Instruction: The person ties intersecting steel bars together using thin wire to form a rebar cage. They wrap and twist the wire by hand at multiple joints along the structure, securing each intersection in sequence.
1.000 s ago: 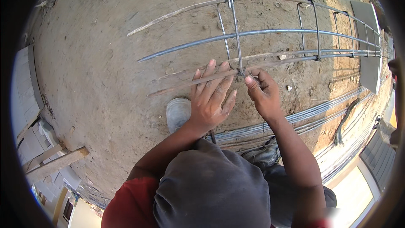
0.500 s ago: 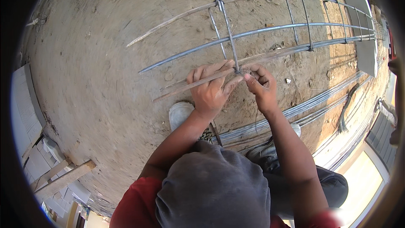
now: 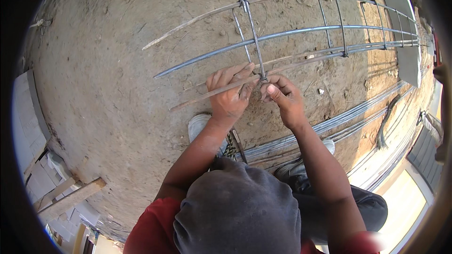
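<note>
Thumb and fingertips of the right hand [image 3: 288,101] drawn in narrow, close against a dark wire knot [image 3: 264,78] at the lower corner of the nearest stirrup [image 3: 254,33]; cannot tell about any wire end between them. Just to the left, left hand [image 3: 226,101] cupped beneath the near rod [image 3: 193,101], fingers bent on the far side, thumb on the near side; cannot tell whether truly gripping. Near rod brown and slim, running out past the left hand to a free end, meeting the stirrup at the knot.

Belongs, with other long rods and stirrups, to a steel frame stretching away to the right. Farther across it, a blue-grey rod [image 3: 202,57] and a brown top rod [image 3: 188,26], both with free ends at the left. More stirrups [image 3: 340,24] spaced along to the right, then a grey board [image 3: 409,61] by the far end.

All around, bare earth ground [image 3: 108,75]. Closer to the body, loose rods [image 3: 339,121] on the ground, with a dark wire bundle [image 3: 383,124] by them. Below the left hand, a pale shoe [image 3: 197,124]. At the lower edge, grey headwear [image 3: 238,207] and a red sleeve [image 3: 153,226]. Toward the lower left, a wooden plank [image 3: 77,200].
</note>
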`<action>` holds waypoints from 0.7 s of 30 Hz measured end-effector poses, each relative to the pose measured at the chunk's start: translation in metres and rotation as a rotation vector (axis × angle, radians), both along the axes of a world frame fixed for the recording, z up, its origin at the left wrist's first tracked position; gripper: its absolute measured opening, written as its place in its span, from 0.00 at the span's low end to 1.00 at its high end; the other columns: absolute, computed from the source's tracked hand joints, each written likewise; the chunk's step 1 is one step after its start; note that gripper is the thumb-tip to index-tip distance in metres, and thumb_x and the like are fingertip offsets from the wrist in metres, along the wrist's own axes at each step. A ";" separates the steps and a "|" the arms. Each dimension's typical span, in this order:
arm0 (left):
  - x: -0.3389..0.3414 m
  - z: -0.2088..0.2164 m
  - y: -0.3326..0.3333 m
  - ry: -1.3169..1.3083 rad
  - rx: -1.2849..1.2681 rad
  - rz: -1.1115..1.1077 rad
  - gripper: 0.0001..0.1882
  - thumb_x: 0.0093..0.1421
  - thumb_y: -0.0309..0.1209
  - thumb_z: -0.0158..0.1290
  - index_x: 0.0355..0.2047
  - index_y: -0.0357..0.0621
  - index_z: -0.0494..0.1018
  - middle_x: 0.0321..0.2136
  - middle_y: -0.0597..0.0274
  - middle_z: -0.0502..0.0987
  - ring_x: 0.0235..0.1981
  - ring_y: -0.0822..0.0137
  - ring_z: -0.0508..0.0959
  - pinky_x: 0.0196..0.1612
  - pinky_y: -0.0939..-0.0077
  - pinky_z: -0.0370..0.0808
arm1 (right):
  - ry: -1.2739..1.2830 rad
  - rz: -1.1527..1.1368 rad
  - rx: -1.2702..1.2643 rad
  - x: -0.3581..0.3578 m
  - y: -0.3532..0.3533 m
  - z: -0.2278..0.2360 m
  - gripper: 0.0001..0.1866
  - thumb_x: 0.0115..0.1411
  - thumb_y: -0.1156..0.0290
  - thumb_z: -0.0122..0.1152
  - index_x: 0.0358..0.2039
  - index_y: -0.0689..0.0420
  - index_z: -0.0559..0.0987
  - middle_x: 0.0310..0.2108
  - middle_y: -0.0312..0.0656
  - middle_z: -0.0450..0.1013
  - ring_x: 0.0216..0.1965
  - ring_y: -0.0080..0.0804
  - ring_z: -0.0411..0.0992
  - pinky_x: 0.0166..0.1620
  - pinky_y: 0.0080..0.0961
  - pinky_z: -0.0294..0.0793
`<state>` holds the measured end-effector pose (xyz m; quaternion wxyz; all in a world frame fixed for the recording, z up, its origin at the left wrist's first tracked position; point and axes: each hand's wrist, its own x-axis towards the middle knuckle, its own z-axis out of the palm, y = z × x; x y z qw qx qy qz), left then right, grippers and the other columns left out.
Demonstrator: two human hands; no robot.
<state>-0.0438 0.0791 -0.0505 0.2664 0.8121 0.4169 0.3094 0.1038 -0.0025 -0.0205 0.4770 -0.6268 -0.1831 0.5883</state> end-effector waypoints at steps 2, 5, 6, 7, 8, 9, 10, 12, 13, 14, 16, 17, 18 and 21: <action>-0.002 -0.002 0.002 0.014 -0.010 -0.010 0.19 0.55 0.40 0.61 0.46 0.50 0.79 0.43 0.66 0.79 0.42 0.63 0.76 0.48 0.66 0.66 | -0.022 0.044 0.013 -0.006 0.003 0.001 0.14 0.59 0.71 0.65 0.44 0.63 0.76 0.31 0.36 0.75 0.32 0.19 0.70 0.38 0.18 0.70; -0.003 -0.004 0.002 -0.027 -0.025 -0.015 0.19 0.53 0.38 0.63 0.46 0.51 0.79 0.44 0.66 0.79 0.42 0.63 0.76 0.48 0.66 0.66 | -0.226 0.162 -0.096 -0.013 0.004 -0.002 0.15 0.59 0.73 0.64 0.45 0.63 0.75 0.30 0.36 0.74 0.31 0.18 0.70 0.36 0.17 0.70; -0.003 -0.005 0.003 -0.032 -0.016 -0.009 0.19 0.53 0.38 0.63 0.45 0.51 0.79 0.44 0.66 0.79 0.42 0.63 0.76 0.48 0.66 0.66 | -0.227 0.132 -0.087 -0.014 0.001 -0.003 0.14 0.60 0.74 0.63 0.45 0.64 0.74 0.29 0.36 0.74 0.29 0.19 0.71 0.34 0.17 0.70; -0.003 -0.006 0.003 -0.039 -0.005 -0.004 0.19 0.52 0.38 0.64 0.45 0.51 0.78 0.44 0.66 0.79 0.42 0.64 0.76 0.48 0.66 0.66 | -0.170 0.037 -0.118 -0.015 0.001 -0.006 0.12 0.61 0.74 0.61 0.44 0.62 0.74 0.28 0.36 0.72 0.28 0.20 0.70 0.33 0.18 0.70; -0.004 -0.007 0.004 -0.051 0.019 -0.002 0.19 0.52 0.38 0.64 0.45 0.52 0.78 0.44 0.67 0.79 0.42 0.64 0.77 0.48 0.66 0.66 | -0.114 -0.064 -0.093 -0.017 0.000 -0.010 0.10 0.62 0.74 0.60 0.43 0.61 0.74 0.26 0.36 0.71 0.26 0.21 0.69 0.32 0.19 0.69; -0.004 -0.007 0.004 -0.046 0.007 0.001 0.19 0.52 0.39 0.64 0.44 0.52 0.78 0.43 0.67 0.79 0.42 0.64 0.77 0.48 0.66 0.66 | -0.057 -0.164 -0.067 -0.017 0.000 -0.014 0.08 0.63 0.74 0.58 0.42 0.60 0.73 0.25 0.35 0.70 0.25 0.21 0.68 0.32 0.20 0.69; -0.004 -0.007 0.004 -0.046 0.008 0.000 0.19 0.51 0.39 0.65 0.43 0.51 0.78 0.43 0.67 0.79 0.42 0.64 0.77 0.47 0.67 0.66 | -0.002 -0.250 -0.054 -0.015 0.000 -0.016 0.07 0.64 0.73 0.57 0.42 0.60 0.73 0.24 0.35 0.68 0.23 0.22 0.66 0.30 0.20 0.68; -0.004 -0.006 0.004 -0.040 -0.009 0.008 0.18 0.51 0.40 0.65 0.42 0.51 0.78 0.42 0.68 0.80 0.41 0.64 0.77 0.46 0.67 0.67 | 0.103 -0.435 -0.066 -0.007 0.000 -0.020 0.07 0.66 0.71 0.55 0.41 0.59 0.73 0.22 0.34 0.65 0.20 0.22 0.62 0.26 0.20 0.65; -0.003 -0.005 0.002 -0.035 -0.028 0.017 0.18 0.50 0.40 0.66 0.41 0.51 0.78 0.41 0.68 0.80 0.41 0.64 0.77 0.45 0.68 0.67 | 0.168 -0.392 -0.037 -0.003 0.001 -0.020 0.07 0.66 0.70 0.53 0.41 0.59 0.72 0.22 0.34 0.64 0.19 0.22 0.61 0.25 0.20 0.63; -0.003 -0.005 0.000 -0.030 -0.048 0.024 0.18 0.50 0.41 0.66 0.40 0.51 0.78 0.41 0.69 0.80 0.40 0.64 0.77 0.43 0.68 0.67 | 0.227 -0.362 -0.049 0.000 0.001 -0.020 0.08 0.67 0.69 0.52 0.41 0.59 0.72 0.22 0.33 0.63 0.18 0.22 0.59 0.24 0.20 0.62; 0.000 -0.006 -0.001 -0.060 -0.025 0.045 0.18 0.49 0.41 0.66 0.38 0.51 0.78 0.39 0.69 0.80 0.39 0.65 0.77 0.42 0.68 0.67 | 0.310 -0.347 -0.082 0.002 0.001 -0.018 0.08 0.67 0.67 0.50 0.41 0.58 0.72 0.22 0.34 0.63 0.18 0.22 0.58 0.23 0.19 0.60; 0.001 -0.006 -0.002 -0.078 -0.005 0.049 0.18 0.49 0.41 0.66 0.38 0.50 0.77 0.39 0.69 0.80 0.39 0.65 0.77 0.41 0.68 0.67 | 0.337 -0.359 -0.102 -0.001 0.001 -0.017 0.09 0.68 0.66 0.50 0.41 0.58 0.72 0.22 0.34 0.64 0.18 0.22 0.58 0.23 0.18 0.59; 0.002 -0.007 -0.002 -0.076 -0.017 0.054 0.17 0.49 0.41 0.66 0.37 0.50 0.77 0.38 0.69 0.80 0.38 0.65 0.77 0.40 0.68 0.67 | 0.369 -0.358 -0.121 -0.004 0.002 -0.017 0.09 0.68 0.66 0.49 0.41 0.58 0.71 0.23 0.34 0.65 0.18 0.22 0.58 0.23 0.17 0.59; 0.002 -0.007 -0.002 -0.072 -0.023 0.056 0.17 0.50 0.42 0.65 0.36 0.49 0.77 0.37 0.69 0.81 0.37 0.65 0.78 0.39 0.69 0.67 | 0.379 -0.354 -0.171 -0.012 0.008 -0.021 0.08 0.68 0.66 0.47 0.39 0.56 0.71 0.24 0.35 0.67 0.19 0.22 0.60 0.22 0.18 0.59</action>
